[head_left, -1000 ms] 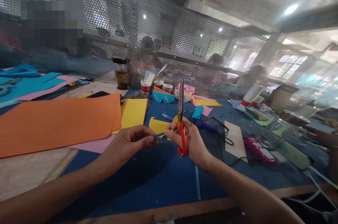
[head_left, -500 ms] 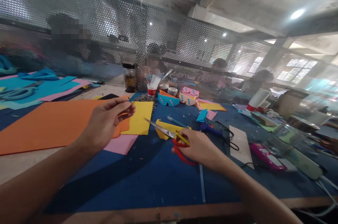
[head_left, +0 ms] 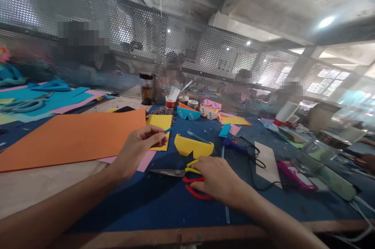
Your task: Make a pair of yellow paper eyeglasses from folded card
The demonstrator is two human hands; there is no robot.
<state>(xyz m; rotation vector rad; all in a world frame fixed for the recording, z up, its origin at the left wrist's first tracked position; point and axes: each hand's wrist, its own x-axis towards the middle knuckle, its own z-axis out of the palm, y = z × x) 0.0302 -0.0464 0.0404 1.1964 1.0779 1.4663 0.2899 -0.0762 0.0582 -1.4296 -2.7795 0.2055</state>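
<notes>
Nearest, the scissors (head_left: 184, 173) lie low over the blue work surface (head_left: 131, 212), their long grey blades pointing left and their looped handles one red, one yellow. The right hand (head_left: 221, 180) is over those handles, its fingers touching them; whether it grips them or has let go, I cannot tell. The left hand (head_left: 140, 147), raised, pinches a blue strip (head_left: 169, 129) between thumb and fingers. The strip is narrow and short, its free end sticking out to the right beyond the fingertips. Between the hands and slightly farther off lies a yellow notched piece (head_left: 194, 145), with the large orange sheet (head_left: 88, 135) well to the left. To the right is a clear jar (head_left: 316, 159) with a metallic lid; its contents are too blurred to tell. Farther back, behind a blue mask-shaped piece (head_left: 187, 113) with small pink marks, a red-and-white cup (head_left: 170, 104) holds white, paper-like pieces, and small cups (head_left: 192, 104) beside it have thin sticks in them. Left of these, a dark-lidded jar (head_left: 146, 92) contains something brownish, unclear through the glass. Behind everything stands a perforated panel (head_left: 202, 49).
</notes>
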